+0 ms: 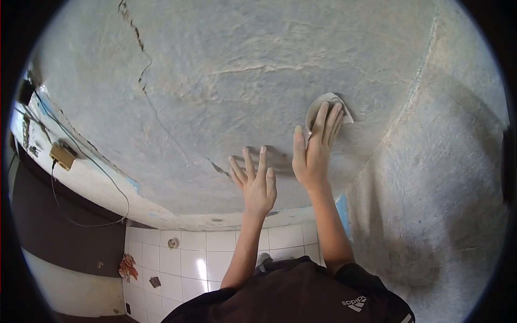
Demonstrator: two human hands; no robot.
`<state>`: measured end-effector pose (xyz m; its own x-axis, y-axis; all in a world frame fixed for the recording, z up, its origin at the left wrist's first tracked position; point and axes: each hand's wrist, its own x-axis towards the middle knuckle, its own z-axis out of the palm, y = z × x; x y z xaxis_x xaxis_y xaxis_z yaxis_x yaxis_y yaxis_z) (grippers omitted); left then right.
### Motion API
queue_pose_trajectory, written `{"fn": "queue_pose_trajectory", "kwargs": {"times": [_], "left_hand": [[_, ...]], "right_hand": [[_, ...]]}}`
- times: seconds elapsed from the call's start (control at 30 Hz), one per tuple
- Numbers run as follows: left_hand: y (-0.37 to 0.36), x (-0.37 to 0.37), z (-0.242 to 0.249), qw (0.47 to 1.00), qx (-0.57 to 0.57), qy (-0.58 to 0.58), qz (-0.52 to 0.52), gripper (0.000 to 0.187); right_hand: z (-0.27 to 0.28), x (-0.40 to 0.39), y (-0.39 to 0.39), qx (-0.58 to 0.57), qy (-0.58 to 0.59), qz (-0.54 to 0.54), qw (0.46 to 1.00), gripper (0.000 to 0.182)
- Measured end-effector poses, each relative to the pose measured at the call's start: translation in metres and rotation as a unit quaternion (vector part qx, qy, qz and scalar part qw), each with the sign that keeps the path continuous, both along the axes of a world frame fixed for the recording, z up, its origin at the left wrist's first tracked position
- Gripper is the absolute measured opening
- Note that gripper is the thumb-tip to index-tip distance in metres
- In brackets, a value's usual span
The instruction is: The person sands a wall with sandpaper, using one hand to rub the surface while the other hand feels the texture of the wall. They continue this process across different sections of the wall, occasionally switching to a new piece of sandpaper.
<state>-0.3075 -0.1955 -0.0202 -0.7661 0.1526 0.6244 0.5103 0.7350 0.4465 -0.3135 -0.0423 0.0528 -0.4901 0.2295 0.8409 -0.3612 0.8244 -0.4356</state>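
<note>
My right hand lies over a curled greyish sheet of sandpaper, pressing it flat-fingered against the rough grey plaster wall. A pale corner of the sheet sticks out past the fingertips, and the thumb stays at its near edge. Lower and to the left, my left hand has its fingers spread, fingertips right at the wall, holding nothing. Pale dust coats the fingers of both hands. Faint horizontal ridges run across the plaster above them.
A long crack runs down the wall's upper left. The adjoining wall meets it at right. At left hang a power socket box and a looping cable. Below, a roll of tape and an orange-brown crumpled thing lie on white tiles.
</note>
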Motion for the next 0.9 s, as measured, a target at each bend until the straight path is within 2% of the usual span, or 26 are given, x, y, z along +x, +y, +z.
{"fn": "queue_pose_trajectory", "kwargs": {"times": [0.07,0.17,0.27,0.33,0.4,0.47,0.57,0.67,0.77,0.9], "left_hand": [[-0.01,-0.002,-0.002,1.0,0.009,0.011,0.01,0.052],[-0.026,-0.007,0.0,0.998,0.064,0.017,0.011,0.052],[-0.05,-0.013,0.006,0.998,0.041,0.002,0.055,0.054],[-0.07,-0.014,0.018,0.997,0.045,0.006,0.062,0.054],[-0.092,-0.014,0.029,0.998,-0.014,-0.028,0.048,0.053],[-0.113,-0.022,0.034,0.999,0.023,0.006,0.029,0.049],[-0.148,-0.034,0.04,0.999,0.004,0.025,0.024,0.048],[-0.188,-0.042,0.041,0.999,-0.028,0.034,0.009,0.049],[-0.231,-0.048,0.034,0.998,-0.016,0.047,0.031,0.051],[-0.283,-0.062,0.02,0.996,-0.002,0.054,0.067,0.067]], "right_hand": [[-0.018,-0.005,-0.021,0.016,0.007,-0.006,1.0,0.076],[-0.059,-0.004,-0.063,0.002,-0.054,0.0,0.999,0.076],[-0.049,-0.012,-0.078,-0.016,-0.025,0.036,0.999,0.076],[-0.01,-0.019,-0.069,0.016,0.023,0.023,0.999,0.077],[0.016,-0.023,-0.077,0.012,0.031,0.016,0.999,0.077],[0.019,-0.028,-0.101,0.002,0.039,0.003,0.999,0.077],[-0.007,-0.032,-0.149,0.03,0.007,0.012,0.999,0.076],[-0.065,-0.034,-0.207,0.053,-0.05,0.055,0.996,0.075],[-0.074,-0.034,-0.254,0.022,-0.058,0.026,0.998,0.074],[-0.021,-0.045,-0.262,0.03,0.005,0.035,0.999,0.071]]}}
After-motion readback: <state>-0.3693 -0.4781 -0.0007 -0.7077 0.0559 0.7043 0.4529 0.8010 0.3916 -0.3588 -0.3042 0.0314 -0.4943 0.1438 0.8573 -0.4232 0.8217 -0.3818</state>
